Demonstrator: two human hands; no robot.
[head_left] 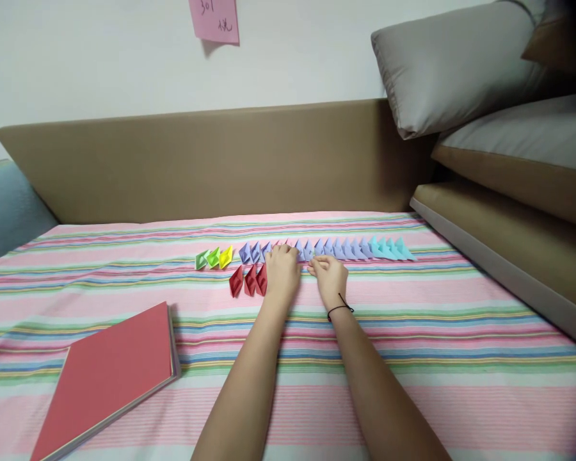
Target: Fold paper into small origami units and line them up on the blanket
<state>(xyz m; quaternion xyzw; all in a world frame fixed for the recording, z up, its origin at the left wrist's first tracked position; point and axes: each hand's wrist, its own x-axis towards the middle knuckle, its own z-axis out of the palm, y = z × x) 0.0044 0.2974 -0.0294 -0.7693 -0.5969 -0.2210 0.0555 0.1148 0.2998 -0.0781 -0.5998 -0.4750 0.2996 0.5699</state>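
A row of small folded paper boats lies across the striped bedsheet [413, 358]: green and yellow ones [214, 258] at the left, several purple ones [338, 248] in the middle, light blue ones [392, 249] at the right. Three red boats [248, 280] sit in front of the row. My left hand [282, 269] rests with curled fingers on the row's middle, beside the red boats. My right hand [330, 276], with a black band on the wrist, pinches at a purple boat [308, 254] in the row. What my left fingers hold, if anything, is hidden.
A stack of coloured paper with a red top sheet [110, 374] lies at the near left. A tan padded headboard [221, 160] runs along the back. Grey and tan cushions [484, 83] are piled at the right. A pink note [214, 20] hangs on the wall.
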